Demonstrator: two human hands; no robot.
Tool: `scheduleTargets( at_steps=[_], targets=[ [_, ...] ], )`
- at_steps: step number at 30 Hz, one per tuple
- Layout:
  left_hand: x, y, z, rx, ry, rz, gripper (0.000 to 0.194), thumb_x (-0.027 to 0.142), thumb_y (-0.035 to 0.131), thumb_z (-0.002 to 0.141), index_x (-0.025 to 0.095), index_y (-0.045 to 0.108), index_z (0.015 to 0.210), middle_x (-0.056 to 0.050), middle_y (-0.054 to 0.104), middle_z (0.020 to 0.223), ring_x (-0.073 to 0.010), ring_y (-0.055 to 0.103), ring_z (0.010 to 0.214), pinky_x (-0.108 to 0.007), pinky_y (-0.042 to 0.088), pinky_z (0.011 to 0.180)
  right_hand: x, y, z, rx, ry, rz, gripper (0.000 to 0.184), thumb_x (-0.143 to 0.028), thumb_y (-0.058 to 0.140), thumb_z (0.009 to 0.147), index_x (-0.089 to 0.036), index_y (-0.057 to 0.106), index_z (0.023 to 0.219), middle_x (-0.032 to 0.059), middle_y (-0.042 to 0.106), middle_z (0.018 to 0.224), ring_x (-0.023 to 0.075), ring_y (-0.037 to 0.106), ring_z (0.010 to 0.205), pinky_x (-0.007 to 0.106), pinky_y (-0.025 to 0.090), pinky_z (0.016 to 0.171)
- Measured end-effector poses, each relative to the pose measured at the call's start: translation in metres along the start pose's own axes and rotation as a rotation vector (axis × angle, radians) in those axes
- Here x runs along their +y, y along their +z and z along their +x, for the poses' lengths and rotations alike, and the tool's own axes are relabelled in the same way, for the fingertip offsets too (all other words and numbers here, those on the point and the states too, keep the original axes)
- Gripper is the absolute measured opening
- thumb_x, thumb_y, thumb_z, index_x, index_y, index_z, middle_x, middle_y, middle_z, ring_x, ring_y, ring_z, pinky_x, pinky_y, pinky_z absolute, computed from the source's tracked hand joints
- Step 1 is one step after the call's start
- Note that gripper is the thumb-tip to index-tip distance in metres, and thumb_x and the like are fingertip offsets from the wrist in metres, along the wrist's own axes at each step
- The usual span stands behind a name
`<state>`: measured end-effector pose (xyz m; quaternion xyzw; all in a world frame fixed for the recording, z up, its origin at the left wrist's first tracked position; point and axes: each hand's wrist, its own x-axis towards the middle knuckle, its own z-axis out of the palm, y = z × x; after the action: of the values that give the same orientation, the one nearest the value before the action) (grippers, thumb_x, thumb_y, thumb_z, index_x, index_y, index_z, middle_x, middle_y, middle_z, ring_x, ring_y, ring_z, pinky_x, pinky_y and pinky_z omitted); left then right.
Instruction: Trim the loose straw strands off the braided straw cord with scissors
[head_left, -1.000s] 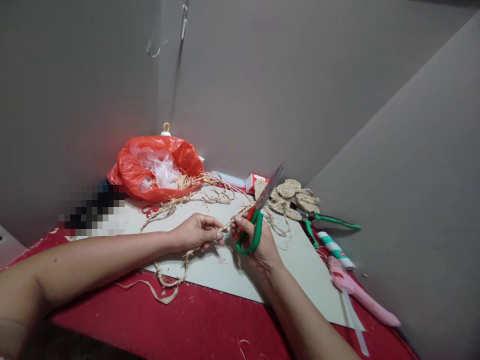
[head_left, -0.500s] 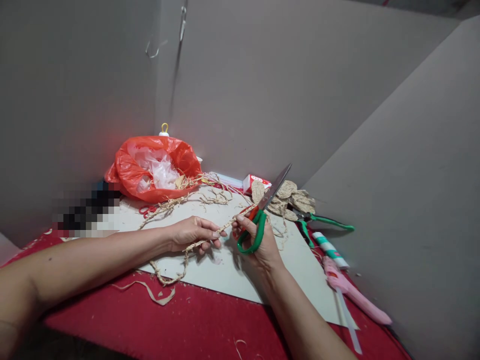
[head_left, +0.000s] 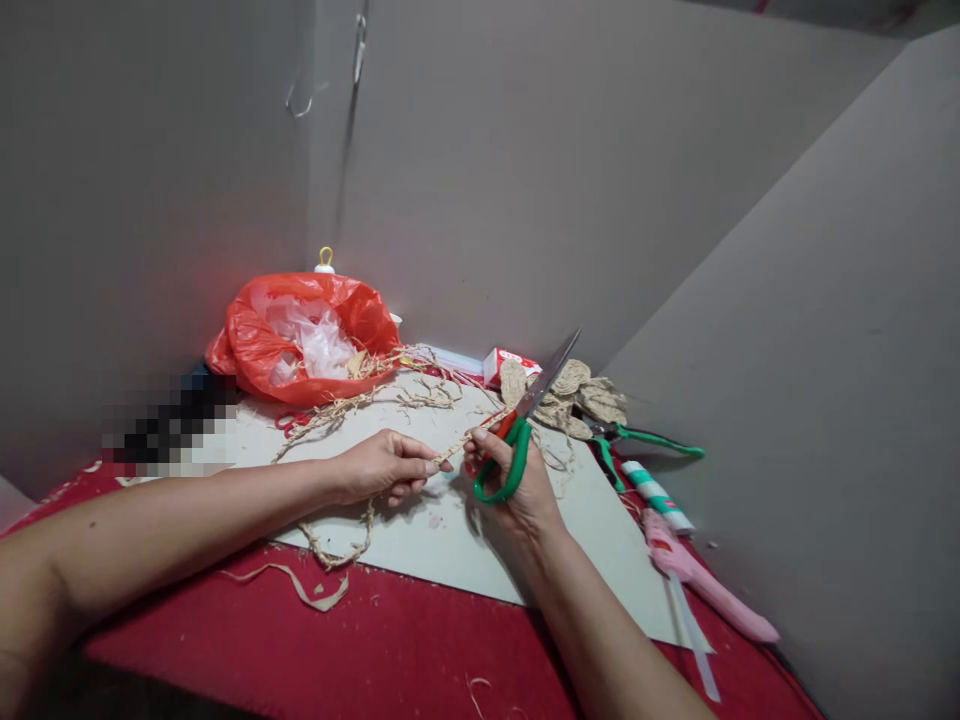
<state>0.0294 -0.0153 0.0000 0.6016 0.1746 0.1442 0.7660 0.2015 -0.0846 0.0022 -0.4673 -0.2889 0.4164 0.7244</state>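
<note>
A braided straw cord (head_left: 453, 450) stretches between my two hands over a white board (head_left: 420, 550). My left hand (head_left: 390, 465) pinches it between thumb and fingers, and a loop of the cord hangs down below that hand onto the board. My right hand (head_left: 517, 480) has scissors (head_left: 510, 465) with green and orange handles in its grip, blades pointing up and away to the right. The same hand's thumb and fingertip also pinch the cord. Beyond the scissors lies a pile of coiled straw pieces (head_left: 604, 400).
An orange plastic bag (head_left: 247, 350) stands at the back left, with loose straw strands beside it. On the right lie green-handled pliers (head_left: 660, 443), a green-and-white tube (head_left: 658, 497) and a pink glue gun (head_left: 712, 590). Grey panels (head_left: 465, 180) enclose the red-covered table (head_left: 285, 650).
My left hand has turned slightly, and the cord stretch just below it is now hidden. My right hand and the scissors stay nearly still; the view has shifted slightly.
</note>
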Motion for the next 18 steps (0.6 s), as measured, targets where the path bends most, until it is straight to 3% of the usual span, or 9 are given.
scheduleTargets(
  at_steps=[6, 11, 15, 18],
  targets=[
    [0.0029, 0.0036, -0.0043, -0.026, 0.057, 0.227, 0.031, 0.041, 0.064, 0.077, 0.011, 0.066, 0.085, 0.006, 0.047, 0.050, -0.0026, 0.033, 0.038, -0.018, 0.023, 0.038, -0.0002, 0.0006, -0.0007, -0.037, -0.045, -0.013, 0.039, -0.027, 0.082, 0.055, -0.020, 0.051, 0.077, -0.0038, 0.063, 0.065, 0.0095, 0.058, 0.054, 0.019, 0.044, 0.048],
    [-0.0026, 0.0032, -0.0013, -0.038, -0.044, -0.091, 0.032, 0.037, 0.069, 0.074, 0.013, 0.062, 0.094, -0.005, 0.065, 0.082, -0.0039, 0.047, 0.046, -0.019, 0.034, 0.043, -0.0019, 0.0006, -0.0006, -0.084, -0.048, -0.030, 0.036, -0.028, 0.082, 0.056, -0.019, 0.053, 0.076, -0.0025, 0.063, 0.067, 0.0109, 0.059, 0.057, 0.021, 0.046, 0.051],
    [0.0026, -0.0004, -0.0010, -0.055, -0.151, -0.228, 0.032, 0.037, 0.067, 0.077, 0.013, 0.063, 0.097, 0.000, 0.061, 0.072, -0.0020, 0.039, 0.041, -0.018, 0.030, 0.041, -0.0036, 0.0026, -0.0020, -0.104, -0.057, -0.060, 0.034, -0.030, 0.081, 0.057, -0.019, 0.055, 0.076, -0.0021, 0.063, 0.068, 0.0112, 0.059, 0.057, 0.022, 0.045, 0.050],
    [0.0033, -0.0016, -0.0007, -0.031, -0.138, -0.198, 0.035, 0.036, 0.072, 0.071, 0.011, 0.065, 0.096, 0.001, 0.057, 0.065, -0.0025, 0.038, 0.041, -0.019, 0.029, 0.043, -0.0035, 0.0028, -0.0025, -0.107, -0.063, -0.085, 0.035, -0.032, 0.081, 0.058, -0.019, 0.054, 0.075, -0.0017, 0.062, 0.066, 0.0114, 0.058, 0.056, 0.022, 0.044, 0.049]
  ],
)
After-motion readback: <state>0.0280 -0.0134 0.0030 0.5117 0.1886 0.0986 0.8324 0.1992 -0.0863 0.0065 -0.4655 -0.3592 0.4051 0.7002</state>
